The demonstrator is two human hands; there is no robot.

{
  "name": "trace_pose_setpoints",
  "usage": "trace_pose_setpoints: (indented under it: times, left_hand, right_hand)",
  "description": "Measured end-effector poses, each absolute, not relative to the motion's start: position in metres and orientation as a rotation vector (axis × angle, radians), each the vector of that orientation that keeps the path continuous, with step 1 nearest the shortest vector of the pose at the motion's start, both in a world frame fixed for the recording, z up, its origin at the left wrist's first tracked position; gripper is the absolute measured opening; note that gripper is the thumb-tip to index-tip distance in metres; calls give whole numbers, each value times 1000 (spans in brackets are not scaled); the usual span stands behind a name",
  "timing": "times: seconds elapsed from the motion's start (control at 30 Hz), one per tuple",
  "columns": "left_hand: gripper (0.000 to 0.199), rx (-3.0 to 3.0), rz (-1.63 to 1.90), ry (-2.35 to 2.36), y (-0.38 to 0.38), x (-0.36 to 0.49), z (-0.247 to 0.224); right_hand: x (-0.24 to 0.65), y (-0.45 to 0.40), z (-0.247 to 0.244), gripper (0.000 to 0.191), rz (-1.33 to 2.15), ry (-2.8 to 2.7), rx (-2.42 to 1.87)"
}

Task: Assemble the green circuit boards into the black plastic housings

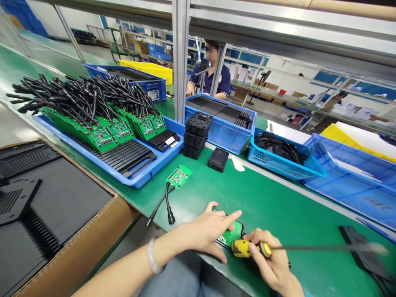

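Observation:
My left hand (210, 229) lies spread over a green circuit board (232, 235) set in a black plastic housing (223, 244) at the table's near edge. Its fingers are apart and touch the board and housing, covering their left part. Closed around a yellow-and-black screwdriver (243, 248), my right hand (272, 255) is just right of the housing. The screwdriver's handle end overlaps the housing in view, and its blurred shaft points right. Left of my hands, another circuit board (179, 176) with two black cable leads (168, 204) lies on the green table (198, 189).
A blue tray (136, 181) holds many cabled boards. Stacked black housings (195, 136) stand beside a single black case (218, 159). Blue bins (229, 138) and a basket (278, 167) line the back. A black part (361, 247) lies right, a carton (93, 231) left. A person (224, 80) sits opposite.

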State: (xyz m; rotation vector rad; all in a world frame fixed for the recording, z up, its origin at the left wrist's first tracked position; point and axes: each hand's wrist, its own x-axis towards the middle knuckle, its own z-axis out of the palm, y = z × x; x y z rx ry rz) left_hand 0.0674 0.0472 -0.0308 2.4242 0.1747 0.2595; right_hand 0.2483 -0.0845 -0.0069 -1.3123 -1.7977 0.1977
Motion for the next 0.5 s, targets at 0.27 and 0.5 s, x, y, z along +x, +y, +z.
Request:
trace_pose_setpoints:
  times: [0.27, 0.5]
  left_hand:
    - [64, 2656, 271, 195, 43, 78, -22]
    - [29, 2616, 182, 417, 85, 106, 2]
  right_hand:
    - [339, -55, -5, 21, -179, -1755, -2158]
    - [381, -47, -44, 33, -260, -1810, -2196]
